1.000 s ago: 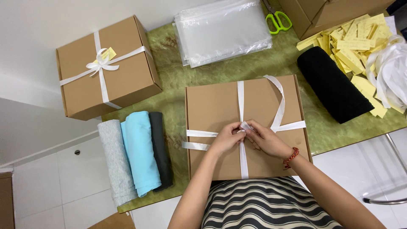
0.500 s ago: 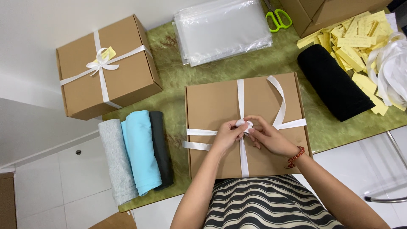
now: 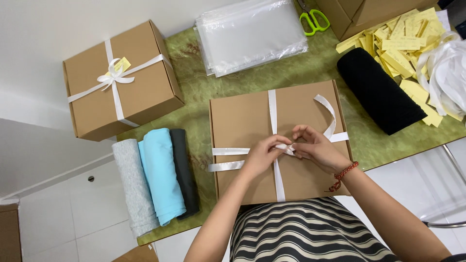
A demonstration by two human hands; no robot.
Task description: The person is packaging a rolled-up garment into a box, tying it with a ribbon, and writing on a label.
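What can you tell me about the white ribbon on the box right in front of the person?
The white ribbon looks like satin. It crosses the flat brown cardboard box lengthwise and sideways. The left hand and right hand pinch it where the bands meet. One loose tail loops up to the right; two ends trail left.

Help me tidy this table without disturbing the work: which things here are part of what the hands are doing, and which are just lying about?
In hand:
flat brown cardboard box
white satin ribbon crossed over it
left hand and right hand, pinching the ribbon at the crossing

Lying about:
brown cardboard box already tied with a bow
three rolled cloths
clear plastic bags
green-handled scissors
black cloth roll
yellow paper tags
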